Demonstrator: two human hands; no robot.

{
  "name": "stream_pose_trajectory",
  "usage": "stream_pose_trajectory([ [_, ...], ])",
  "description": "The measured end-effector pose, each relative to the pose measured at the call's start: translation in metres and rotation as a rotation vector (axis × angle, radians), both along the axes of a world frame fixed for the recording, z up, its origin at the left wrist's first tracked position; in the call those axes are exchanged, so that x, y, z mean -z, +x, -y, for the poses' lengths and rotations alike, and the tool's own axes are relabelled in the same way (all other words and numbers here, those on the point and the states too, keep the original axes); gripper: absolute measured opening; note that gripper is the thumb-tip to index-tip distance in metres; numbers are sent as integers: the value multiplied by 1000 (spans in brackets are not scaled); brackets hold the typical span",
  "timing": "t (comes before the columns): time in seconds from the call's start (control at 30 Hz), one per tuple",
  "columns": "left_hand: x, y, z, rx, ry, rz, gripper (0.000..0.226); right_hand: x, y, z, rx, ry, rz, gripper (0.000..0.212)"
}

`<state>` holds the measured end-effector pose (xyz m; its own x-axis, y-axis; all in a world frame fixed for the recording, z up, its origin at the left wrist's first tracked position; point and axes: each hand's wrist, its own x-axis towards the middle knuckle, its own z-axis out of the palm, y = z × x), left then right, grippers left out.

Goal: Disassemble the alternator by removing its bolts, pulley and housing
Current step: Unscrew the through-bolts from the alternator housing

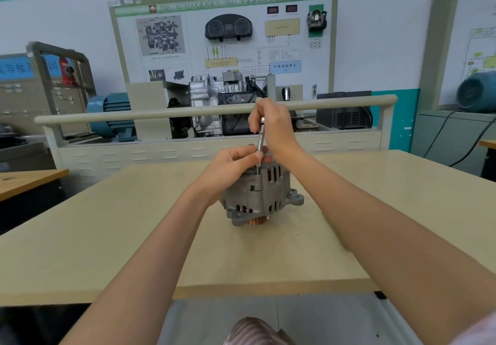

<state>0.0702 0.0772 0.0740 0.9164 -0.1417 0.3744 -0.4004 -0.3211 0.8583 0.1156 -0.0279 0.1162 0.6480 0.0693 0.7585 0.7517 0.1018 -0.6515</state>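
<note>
One alternator stood at the centre of the frame on a tan table, pulley down against the tabletop. It sat well in from every table edge, with bare surface all round it; the near edge ran across the lower third of the frame, the far edge lay just behind the alternator. One slim metal tool rose upright from the top of the housing. The right hand gripped the tool's upper end with curled fingers, above centre. The left hand pinched the lower shaft just above the housing, its fingers resting against the alternator's top. Both forearms reached in from the bottom corners. Beyond the far edge, a rail crossed the frame, with a trainer board behind it at upper centre.
</note>
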Motion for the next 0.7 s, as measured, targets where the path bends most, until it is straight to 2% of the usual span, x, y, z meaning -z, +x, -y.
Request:
stream_pose_trajectory([
  [0.07,1,0,-1,0,-24,-1,25,-3,0,-3,-56,1,-39,53],
  [0.13,2,0,-1,2,-71,-1,23,-1,-2,-3,-21,-41,-26,49],
  [0.2,2,1,-1,1,-113,7,18,2,-6,-2,79,-133,69,41],
  [0.3,4,1,-1,-42,-144,41,13,1,-14,-8,250,-376,233,39],
  [0.4,6,1,-1,-121,-150,64,24,-2,-19,-17,572,-594,336,46],
  [0.5,4,5,0,-161,-139,45,28,1,-18,-17,914,-766,384,38],
  [0.57,2,6,1,-164,-135,35,26,-2,-18,-16,993,-870,399,40],
  [0.7,0,5,5,-124,-148,31,20,-18,-16,-17,999,-1014,349,40],
])
